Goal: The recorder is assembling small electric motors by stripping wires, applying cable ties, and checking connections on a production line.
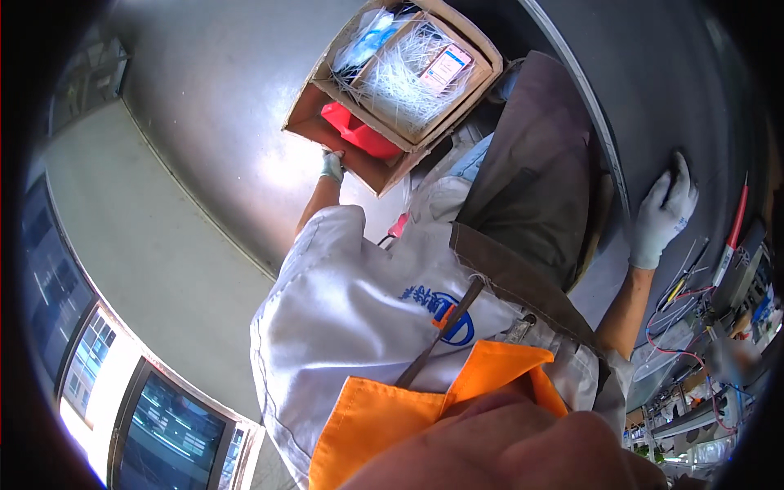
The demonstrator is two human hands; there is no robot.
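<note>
A cardboard box [300,112] sits at the top centre, with an inner box [392,129] inside it. White plastic strands [400,77] fill much of the inner box, and a phone with a lit screen [447,68] lies on them. A red object [359,132] is in the outer box's near compartment. My left hand [331,167], in a pale glove, grips the near left edge of the outer box; part of its fingers is hidden. Far to the right, my right hand [663,214], gloved too, rests with outstretched fingers on the dark tabletop [678,90], holding nothing.
Beyond my right hand lie a red and white pen-shaped tool [735,229], wires [682,286] and more tools. The table's metal edge [584,86] curves between the box and the right hand. A brown apron [531,180] covers my lap. Windows [171,429] stand at lower left.
</note>
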